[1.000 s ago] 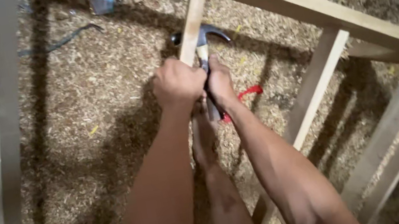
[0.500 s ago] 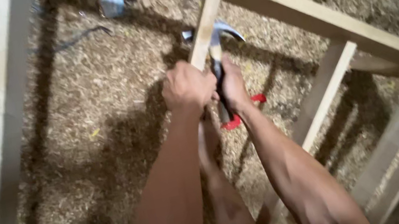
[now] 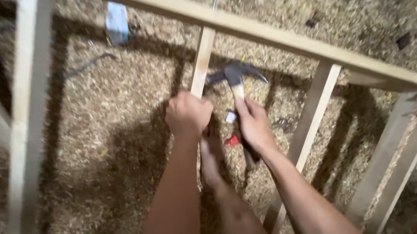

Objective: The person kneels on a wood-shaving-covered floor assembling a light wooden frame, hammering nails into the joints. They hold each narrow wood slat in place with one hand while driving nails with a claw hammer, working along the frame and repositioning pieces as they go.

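Slat gripped by left hand, steadied under rail; hammer clasped by right hand, near slat for striking.

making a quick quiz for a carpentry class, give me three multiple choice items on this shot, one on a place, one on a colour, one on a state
1. Where is the hammer?
A. lying on the wood chips
B. in the right hand, head up beside the thin slat
C. hooked over the long top rail

2. What colour is the hammer's head?
A. dark grey metal
B. bright yellow
C. white

3. What is the left hand doing?
A. hanging open in the air
B. flat on the wood chips
C. closed around the thin slat

Answers: 1 B, the fingers wrap its handle below the head. 2 A, the claw head looks dark and metallic. 3 C, its fist wraps the slat below the long top rail.
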